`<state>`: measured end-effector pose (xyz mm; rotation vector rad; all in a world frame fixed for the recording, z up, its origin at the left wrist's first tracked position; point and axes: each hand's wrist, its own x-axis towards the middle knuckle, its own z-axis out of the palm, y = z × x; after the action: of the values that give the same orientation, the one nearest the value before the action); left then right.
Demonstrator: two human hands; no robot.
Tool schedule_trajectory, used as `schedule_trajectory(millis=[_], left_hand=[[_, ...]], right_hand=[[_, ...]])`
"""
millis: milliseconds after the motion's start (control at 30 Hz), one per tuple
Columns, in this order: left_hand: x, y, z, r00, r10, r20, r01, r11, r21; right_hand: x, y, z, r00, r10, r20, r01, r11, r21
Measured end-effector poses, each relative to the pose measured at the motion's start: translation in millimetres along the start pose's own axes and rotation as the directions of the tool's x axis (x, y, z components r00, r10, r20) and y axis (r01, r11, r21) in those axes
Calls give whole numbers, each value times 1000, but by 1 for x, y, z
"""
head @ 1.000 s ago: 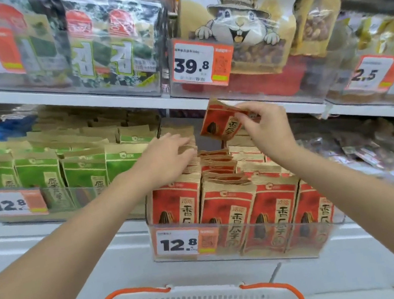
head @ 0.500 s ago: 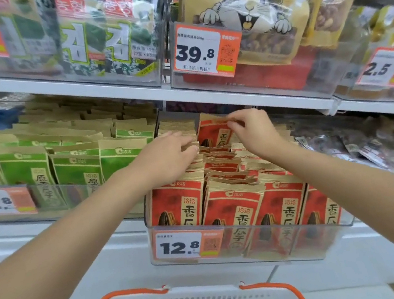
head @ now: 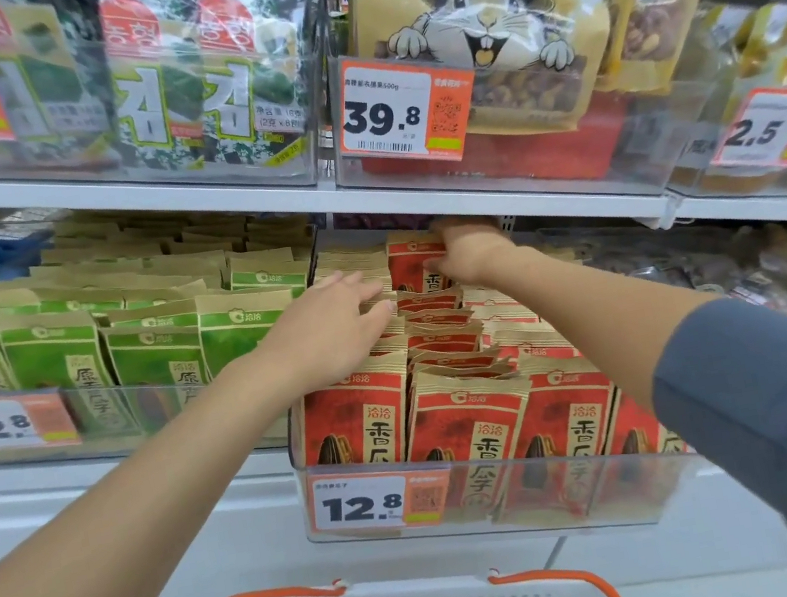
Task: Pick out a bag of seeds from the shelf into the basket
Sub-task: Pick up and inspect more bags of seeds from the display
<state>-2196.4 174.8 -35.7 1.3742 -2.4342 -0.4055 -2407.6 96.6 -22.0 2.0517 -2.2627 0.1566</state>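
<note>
Two hands reach the shelf (head: 175, 470) — right hand (head: 464, 252) pinching the top of a back-row bag (head: 411, 264), left hand (head: 329, 330) flat on nearer packs (head: 433, 328) — and that light, crinkly bag likely lifts best by its stiff top seam.

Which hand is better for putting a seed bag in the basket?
Right, probably: the right hand grips a red bag at the row's back; the left hand rests flat on other bags, holding nothing.
</note>
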Motion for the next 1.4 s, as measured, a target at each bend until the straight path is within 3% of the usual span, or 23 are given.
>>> schedule_trajectory(millis=[67,167,300,400,533,567,633,700,733,833,933,1000,1200,1267,1333,1400], left_hand=[[0,0,0,1000,-1,-5,1,1000,14],[1,0,1,1000,-10,-8,10,1000,16],[2,1,1,1000,-9,-17,10,1000,24],[3,-1,3,1000,-7,-19,8,1000,26],[5,-3,3,1000,1,-22,-1,1000,26],[5,-3,3,1000,4,-23,-3,1000,28],[6,-3,4,1000,8,-27,-7,1000,29],[6,-3,4,1000,9,-30,-9,1000,26],[5,-3,4,1000,8,-31,-7,1000,28],[4,-2,4,1000,-1,-29,2,999,42],[2,-1,3,1000,-4,-21,5,999,54],[2,-1,2,1000,-4,-11,4,999,52],[-2,-1,-2,999,30,-38,-30,1000,-2],[-5,2,-3,997,46,-62,-44,998,34],[-8,5,-6,997,52,-60,-48,997,68],[-12,9,-8,997,64,-39,-61,994,90]], right_hand=[[-1,7,0,999,-40,-26,41,998,47],[0,7,5,998,15,-55,-14,1000,21],[8,-7,17,996,9,85,5,986,-168],[11,-5,13,987,-21,158,34,997,-76],[-41,-5,-10,984,-174,-32,176,983,59],[-63,-7,-16,977,-210,-23,211,973,91],[-104,-10,-26,947,-270,171,247,958,146],[-122,-13,-20,874,-270,403,261,962,79],[-119,-14,-15,869,-256,424,269,963,30],[-80,-23,-9,926,-194,324,226,972,-65],[-42,-22,-7,927,-153,343,200,974,-106],[-34,-20,-6,926,-149,347,178,982,-54],[-129,-10,-37,958,-251,136,217,950,225],[-167,-12,-42,912,-332,240,267,926,269],[-180,-19,-39,863,-323,388,276,945,173],[-165,-26,-37,877,-283,388,256,959,121]])
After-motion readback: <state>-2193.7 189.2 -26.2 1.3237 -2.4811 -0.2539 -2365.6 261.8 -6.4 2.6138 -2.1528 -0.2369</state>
